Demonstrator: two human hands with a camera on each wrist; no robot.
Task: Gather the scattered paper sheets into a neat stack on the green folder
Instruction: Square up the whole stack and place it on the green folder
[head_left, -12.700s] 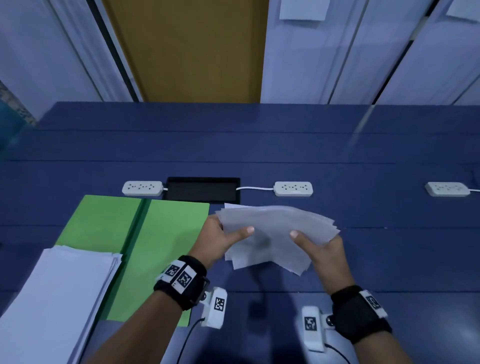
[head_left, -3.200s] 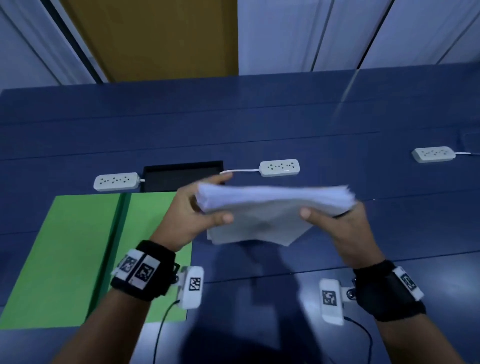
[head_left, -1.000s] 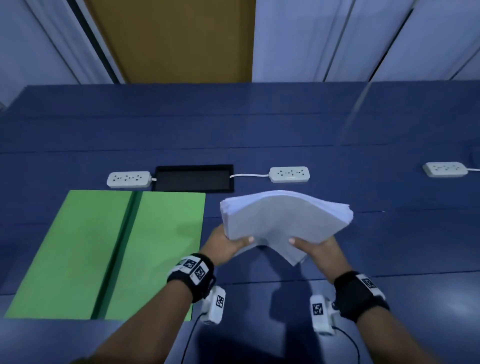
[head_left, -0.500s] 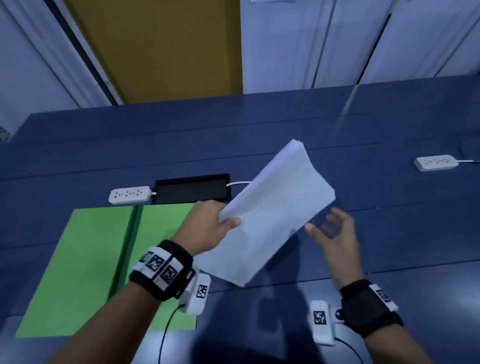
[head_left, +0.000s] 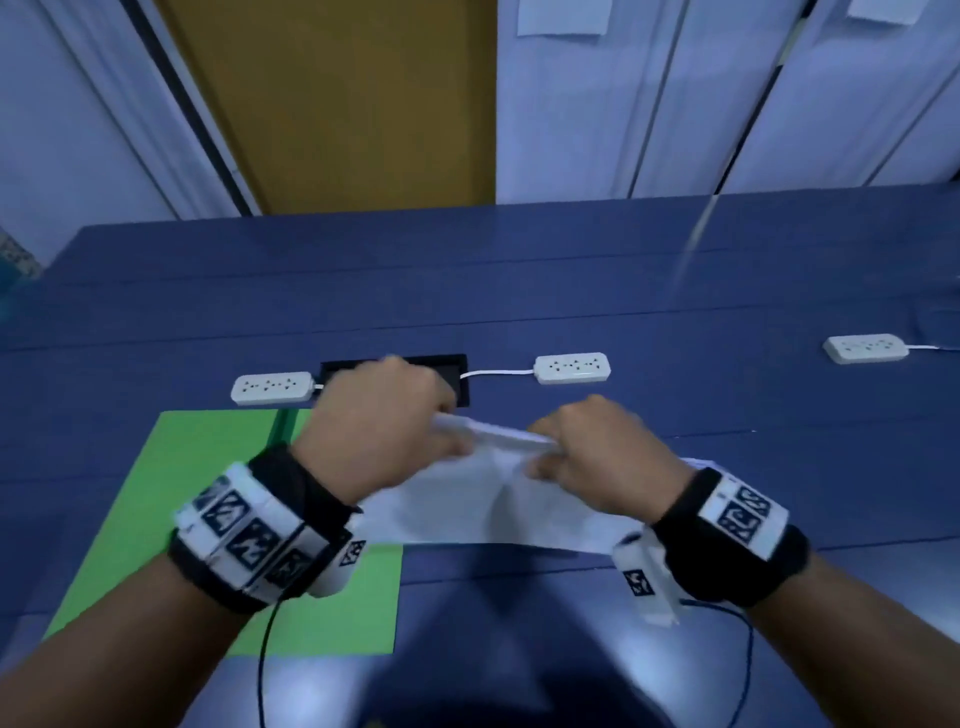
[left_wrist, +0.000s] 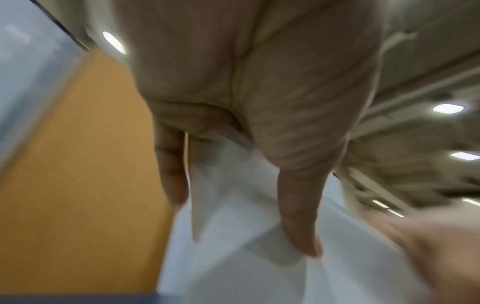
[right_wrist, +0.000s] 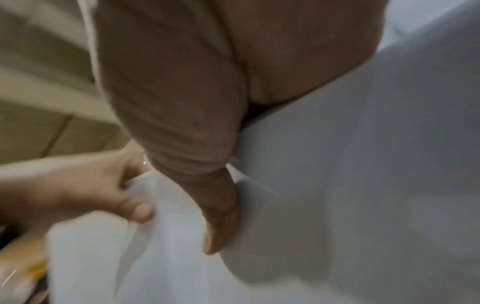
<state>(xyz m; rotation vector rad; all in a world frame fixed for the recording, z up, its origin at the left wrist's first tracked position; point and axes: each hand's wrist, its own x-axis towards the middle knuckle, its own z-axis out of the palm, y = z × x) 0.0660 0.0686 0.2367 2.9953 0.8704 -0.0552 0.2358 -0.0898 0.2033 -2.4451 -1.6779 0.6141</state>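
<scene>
While both hands' grip holds its top edge, the paper stack (head_left: 483, 499) hangs below.

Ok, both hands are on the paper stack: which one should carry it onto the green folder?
Left, probably. The left hand grips the paper stack on the side nearest the green folder; the right hand would have to cross over.

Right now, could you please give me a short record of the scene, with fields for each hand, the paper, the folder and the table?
left hand: grips the top edge of the paper stack
right hand: grips the same edge, beside the left
paper stack: held upright in the air, right of the folder, sheets hanging down
green folder: lies open and flat on the table, no sheets on it
table: blue, with three white power strips
</scene>
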